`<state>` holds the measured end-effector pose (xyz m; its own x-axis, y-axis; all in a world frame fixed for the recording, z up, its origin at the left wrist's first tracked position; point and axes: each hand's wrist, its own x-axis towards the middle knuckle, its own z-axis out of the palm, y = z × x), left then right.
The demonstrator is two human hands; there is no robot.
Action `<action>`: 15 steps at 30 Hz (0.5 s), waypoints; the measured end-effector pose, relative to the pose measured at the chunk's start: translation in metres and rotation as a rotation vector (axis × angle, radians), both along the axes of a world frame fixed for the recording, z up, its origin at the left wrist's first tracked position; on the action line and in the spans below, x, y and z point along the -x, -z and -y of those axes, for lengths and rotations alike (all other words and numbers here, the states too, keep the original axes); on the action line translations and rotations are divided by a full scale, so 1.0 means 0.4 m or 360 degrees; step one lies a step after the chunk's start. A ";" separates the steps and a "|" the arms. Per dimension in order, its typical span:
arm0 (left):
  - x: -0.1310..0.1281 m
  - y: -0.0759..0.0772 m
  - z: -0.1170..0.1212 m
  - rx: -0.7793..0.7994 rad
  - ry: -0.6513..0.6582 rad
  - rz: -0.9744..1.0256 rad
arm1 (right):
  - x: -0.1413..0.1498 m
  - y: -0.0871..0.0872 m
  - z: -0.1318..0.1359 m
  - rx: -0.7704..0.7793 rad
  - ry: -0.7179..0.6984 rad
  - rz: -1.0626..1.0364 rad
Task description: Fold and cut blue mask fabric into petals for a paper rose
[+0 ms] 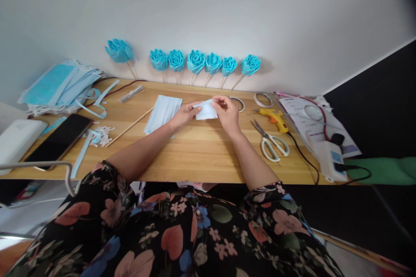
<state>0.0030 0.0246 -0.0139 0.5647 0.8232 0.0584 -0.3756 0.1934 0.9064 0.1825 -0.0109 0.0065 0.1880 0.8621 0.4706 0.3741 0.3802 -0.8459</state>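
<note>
Between my two hands, above the middle of the wooden table (195,160), is a small pale blue piece of face mask fabric (206,110). My left hand (185,116) pinches its left side, thumb on top. At its upper right edge, the fingers of my right hand (226,110) are closed on it. Pleated pale mask sheets (163,112) lie flat just left of my left hand, partly covered by it. A thin wooden stick (130,127) rests slantwise farther left. Behind my right hand a tape roll (238,104) is partly hidden.
Blue fabric flowers on sticks (196,61) lean along the wall. At left are stacked masks (61,86), a phone (60,140), a white box-shaped device (19,143) and scraps (102,135). Scissors (269,140), a yellow glue gun (274,120), another tape roll (263,100) and a power adapter (331,160) lie right.
</note>
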 end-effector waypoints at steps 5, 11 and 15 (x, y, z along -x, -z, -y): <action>-0.001 -0.003 -0.001 0.0024 -0.0033 0.0020 | -0.004 -0.008 0.002 -0.0010 -0.0042 0.0057; 0.000 0.000 -0.002 0.0063 -0.0065 -0.0014 | -0.006 -0.012 0.003 0.0078 -0.0049 0.0067; 0.001 0.000 -0.002 0.0020 -0.0045 -0.0014 | -0.003 -0.015 0.005 0.0104 -0.0051 0.0003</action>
<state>0.0026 0.0254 -0.0137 0.5416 0.8396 0.0428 -0.3729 0.1943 0.9073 0.1838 -0.0129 0.0125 0.1591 0.8964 0.4136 0.3643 0.3361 -0.8685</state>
